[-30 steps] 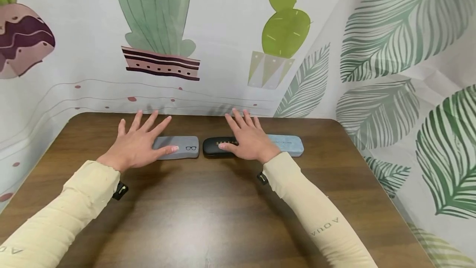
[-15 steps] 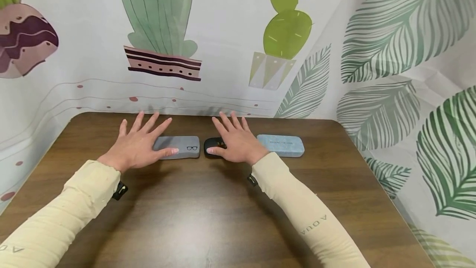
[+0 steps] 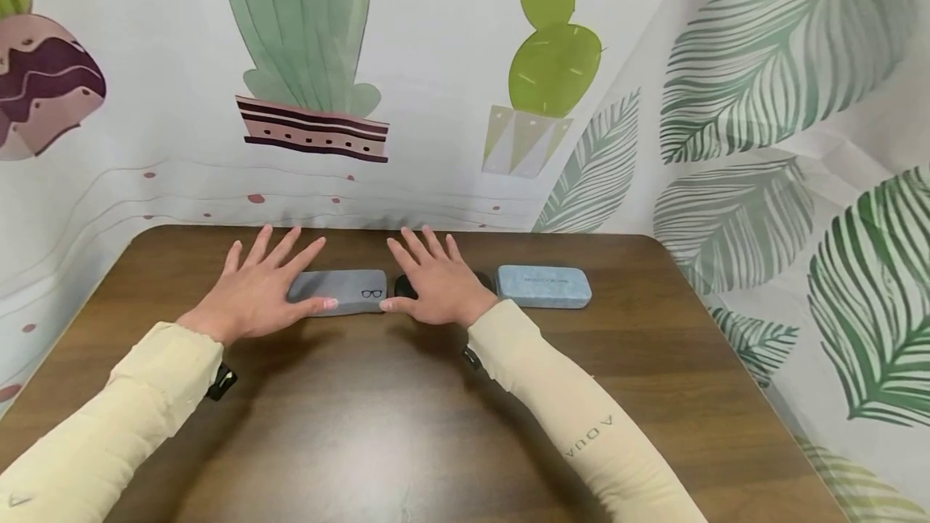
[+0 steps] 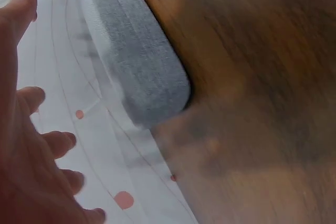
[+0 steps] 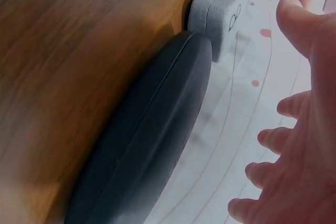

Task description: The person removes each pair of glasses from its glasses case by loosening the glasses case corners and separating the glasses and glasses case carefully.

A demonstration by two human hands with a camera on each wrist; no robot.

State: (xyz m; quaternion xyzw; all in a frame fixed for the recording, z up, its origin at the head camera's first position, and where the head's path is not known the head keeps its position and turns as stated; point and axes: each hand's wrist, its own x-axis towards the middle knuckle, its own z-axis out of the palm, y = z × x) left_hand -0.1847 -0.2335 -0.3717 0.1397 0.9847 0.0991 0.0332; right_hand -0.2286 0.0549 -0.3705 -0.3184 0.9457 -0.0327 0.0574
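Note:
Three glasses cases lie in a row near the far edge of the table. My left hand (image 3: pixel 250 294), fingers spread straight, hovers over the left end of the grey glasses case (image 3: pixel 349 290), which bears a small spectacles print. Over the black glasses case (image 5: pixel 152 124) in the middle is my right hand (image 3: pixel 439 287), also with spread fingers, hiding most of that case in the head view. To its right sits the light blue glasses case (image 3: pixel 545 286), untouched by either hand. In the right wrist view the black and grey cases stand end to end, close together.
The brown wooden table (image 3: pixel 392 426) has rounded far corners. Right behind it hangs a white cloth (image 3: pixel 436 63) printed with cacti and leaves. Small black wrist cameras sit under both cream sleeves (image 3: pixel 567 402).
My right hand has moved left across the black case, uncovering the light blue one and nearing the grey one. The left hand stays almost where it was, and the cases keep their places.

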